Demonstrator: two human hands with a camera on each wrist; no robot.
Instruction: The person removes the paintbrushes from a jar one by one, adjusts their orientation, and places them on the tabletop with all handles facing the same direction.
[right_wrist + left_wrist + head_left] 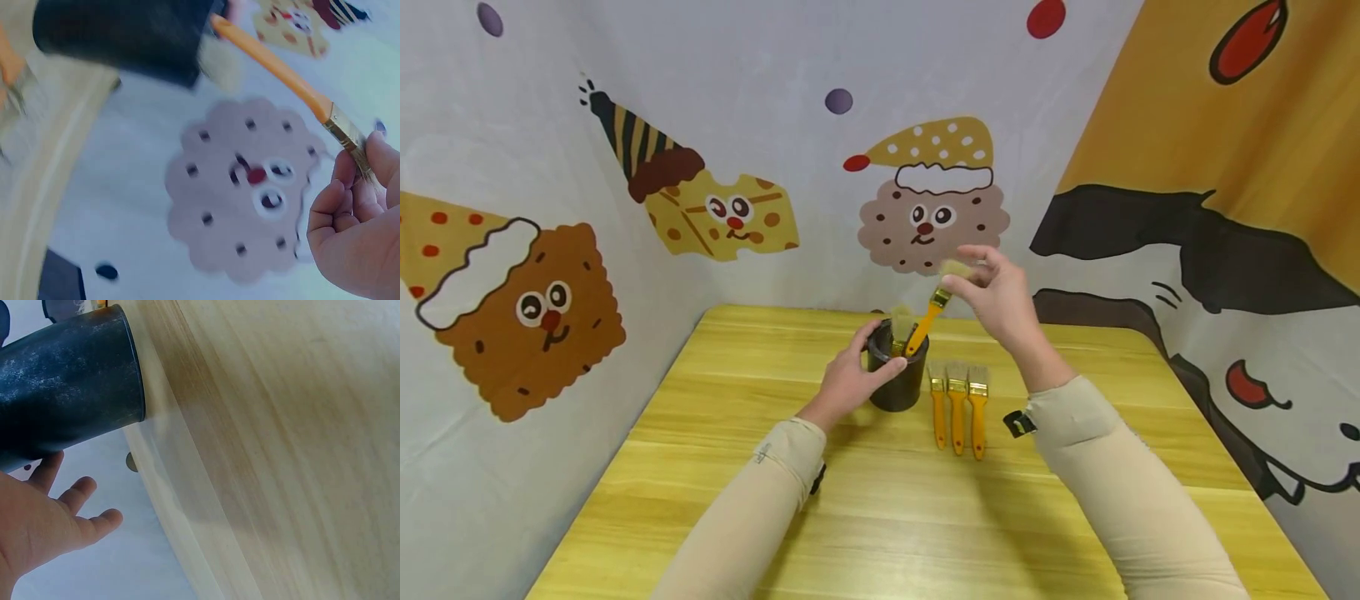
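Observation:
A dark cylindrical cup (897, 392) stands on the table, and my left hand (850, 375) holds it near the rim, thumb on the near side. In the left wrist view the other fingers of the left hand (50, 519) spread beside the cup's wall (69, 375). My right hand (1000, 300) pinches a paintbrush (931, 315) by its bristles. Its orange handle (275, 65) slants down to the cup's mouth. Another paintbrush (902, 320) stands in the cup, bristles up.
Right of the cup, three paintbrushes with orange handles lie side by side: a left one (937, 408), a middle one (957, 408) and a right one (977, 408). The wood-patterned table (880, 525) meets a cartoon-printed cloth (760, 100) at its back edge.

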